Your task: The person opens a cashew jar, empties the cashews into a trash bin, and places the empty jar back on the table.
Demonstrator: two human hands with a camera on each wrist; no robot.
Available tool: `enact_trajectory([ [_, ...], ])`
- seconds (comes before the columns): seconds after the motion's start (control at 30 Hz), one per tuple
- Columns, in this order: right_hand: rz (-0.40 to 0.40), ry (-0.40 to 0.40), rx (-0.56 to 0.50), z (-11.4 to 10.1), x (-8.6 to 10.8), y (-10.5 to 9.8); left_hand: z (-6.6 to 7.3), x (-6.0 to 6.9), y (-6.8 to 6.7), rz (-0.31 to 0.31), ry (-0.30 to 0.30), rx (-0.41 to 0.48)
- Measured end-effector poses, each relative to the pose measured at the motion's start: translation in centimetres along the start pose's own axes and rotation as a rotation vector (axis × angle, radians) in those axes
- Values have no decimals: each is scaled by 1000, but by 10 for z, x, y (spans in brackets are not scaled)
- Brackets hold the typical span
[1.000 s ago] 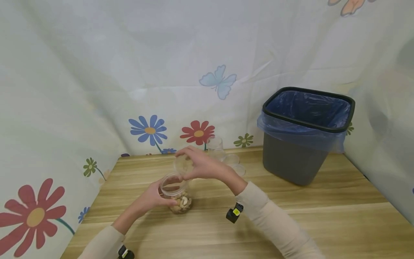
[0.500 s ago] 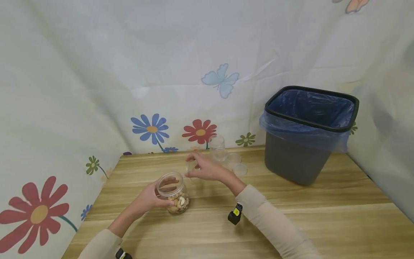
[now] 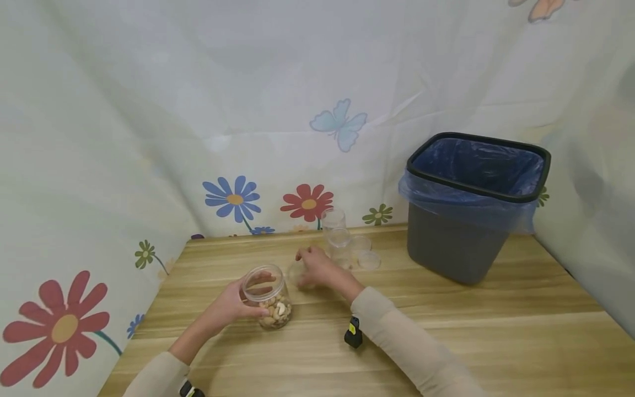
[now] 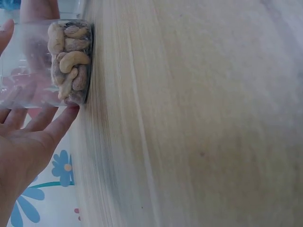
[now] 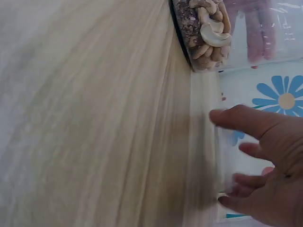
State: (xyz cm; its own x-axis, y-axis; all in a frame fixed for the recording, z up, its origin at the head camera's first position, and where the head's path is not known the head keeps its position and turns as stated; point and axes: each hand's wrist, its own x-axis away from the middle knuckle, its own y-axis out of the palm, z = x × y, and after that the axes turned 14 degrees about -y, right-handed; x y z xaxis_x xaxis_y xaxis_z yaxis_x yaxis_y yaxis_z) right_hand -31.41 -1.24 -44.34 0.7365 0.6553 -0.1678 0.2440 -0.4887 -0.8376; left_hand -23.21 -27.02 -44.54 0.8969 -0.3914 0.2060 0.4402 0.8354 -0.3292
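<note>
A clear jar (image 3: 265,286) stands uncapped on the wooden table, its lower part filled with mixed nuts (image 4: 71,61); cashews and peanut-like pieces show. My left hand (image 3: 240,303) holds the jar from its left side, thumb in front and fingers behind. To the right of the jar, a clear round lid (image 3: 295,271) lies at table height. My right hand (image 3: 319,269) is beside that lid, fingers spread around its edge. In the right wrist view the thumb and fingers of the right hand (image 5: 270,165) stand apart; contact with the lid is hard to see.
Clear small containers (image 3: 339,238) stand near the back edge, partly behind the right hand. Clear round lids (image 3: 369,259) lie right of them. A grey bin (image 3: 451,237) with a blue liner stands at the back right. Floral curtains (image 3: 248,110) surround the table (image 3: 446,342).
My right hand has carried the lid from above the jar's mouth to the right and down to the table, and its fingers have loosened. My left hand stays on the jar.
</note>
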Motion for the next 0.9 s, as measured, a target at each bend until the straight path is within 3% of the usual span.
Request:
enact_trajectory([
  [0.2,-49,43,68,1,-2,3,0,0,1,8,-4,6],
  [0.9,-32,97,117,-3,-6,4,-1,1,-1,-11,12,7],
])
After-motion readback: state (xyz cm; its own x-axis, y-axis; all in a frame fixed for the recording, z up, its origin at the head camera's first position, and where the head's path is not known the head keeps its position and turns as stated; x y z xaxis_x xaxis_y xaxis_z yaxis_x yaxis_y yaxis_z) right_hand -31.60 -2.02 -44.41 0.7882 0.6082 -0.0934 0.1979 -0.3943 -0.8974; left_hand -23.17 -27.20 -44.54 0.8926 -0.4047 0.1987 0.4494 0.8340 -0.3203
